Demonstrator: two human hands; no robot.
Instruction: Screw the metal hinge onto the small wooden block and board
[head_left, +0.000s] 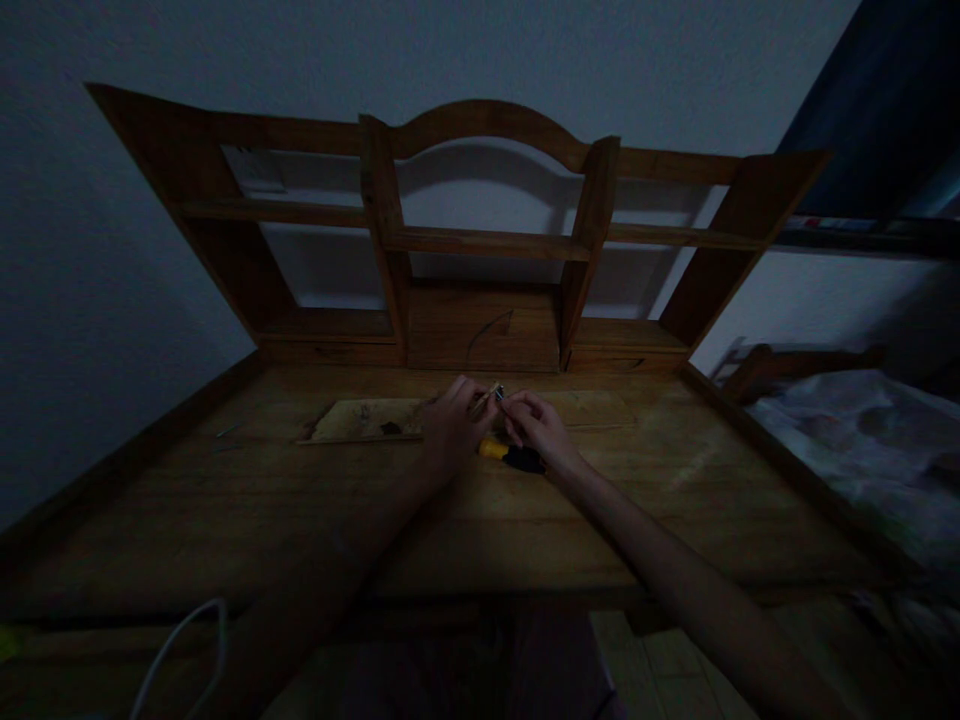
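Note:
Above the desk, my left hand [454,420] is closed, its fingertips pinching a small shiny piece [499,393]. It has pale and dark parts, too small and dim to name. From the other side, my right hand [538,420] comes up to it with thumb and fingers pinched together; whatever lies between them cannot be made out. Just below the hands lies a tool with a yellow and black handle [523,458], perhaps a screwdriver, partly covered by my right hand. Behind both hands a flat, worn, stained strip of board [360,422] rests on the desk.
The wooden desk [300,510] has a shelf unit [487,243] at its back against the wall. A thin dark wire [489,328] stands near the middle compartment. A small thin object [229,431] lies at left. A white cable [180,628] loops at the front left. Plastic-covered things [862,440] are at right.

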